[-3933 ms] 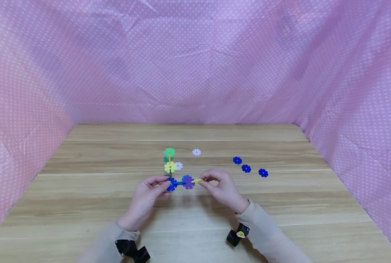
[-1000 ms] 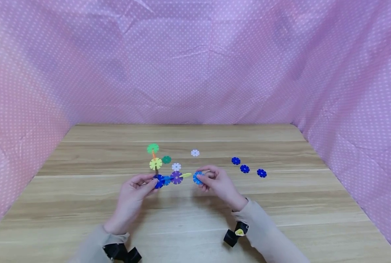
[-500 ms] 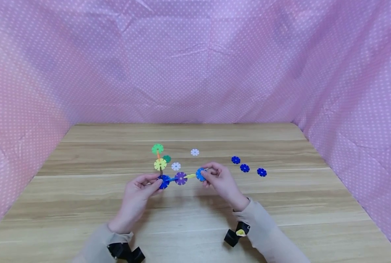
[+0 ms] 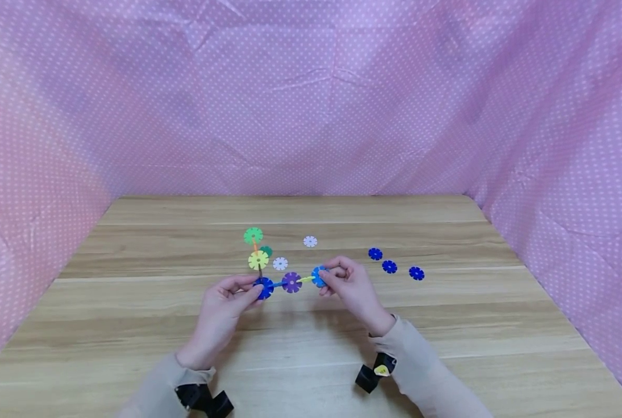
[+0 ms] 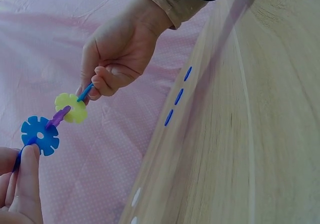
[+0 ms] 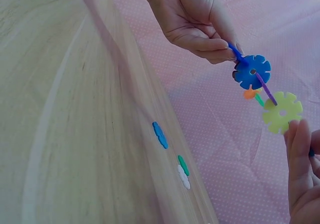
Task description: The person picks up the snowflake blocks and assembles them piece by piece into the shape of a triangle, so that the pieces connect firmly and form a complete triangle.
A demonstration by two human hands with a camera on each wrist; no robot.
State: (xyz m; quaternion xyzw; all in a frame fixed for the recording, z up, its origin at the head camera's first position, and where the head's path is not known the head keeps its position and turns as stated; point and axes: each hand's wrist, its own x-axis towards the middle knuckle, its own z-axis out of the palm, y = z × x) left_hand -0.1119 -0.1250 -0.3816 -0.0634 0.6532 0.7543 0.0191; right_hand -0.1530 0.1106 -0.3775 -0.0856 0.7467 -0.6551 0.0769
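Notched plastic snowflake discs form a bent chain held above the table. My left hand (image 4: pixel 222 307) pinches the dark blue disc (image 4: pixel 265 288) at the bend. From there a brown disc, a yellow disc (image 4: pixel 258 260), an orange one and a light green disc (image 4: pixel 253 235) run away from me. Rightward follow a blue disc seen edge-on, a purple disc (image 4: pixel 292 283) and another yellow disc (image 5: pixel 71 108). My right hand (image 4: pixel 353 293) pinches a light blue disc (image 4: pixel 318 277), whose edge meets that yellow disc's rim in the left wrist view.
Several loose discs lie on the wooden table (image 4: pixel 311 360): dark blue ones (image 4: pixel 389 267) at right, white ones (image 4: pixel 310 241) and a dark green one (image 4: pixel 266 251) behind the chain. The right wrist view also shows a blue disc (image 6: pixel 160 135) on the table. Pink dotted cloth (image 4: pixel 311 116) surrounds it.
Earliest, my right hand held the yellow end disc. A second ago it held the light blue disc apart from the chain; now that disc meets the yellow one. My left hand has shifted slightly right.
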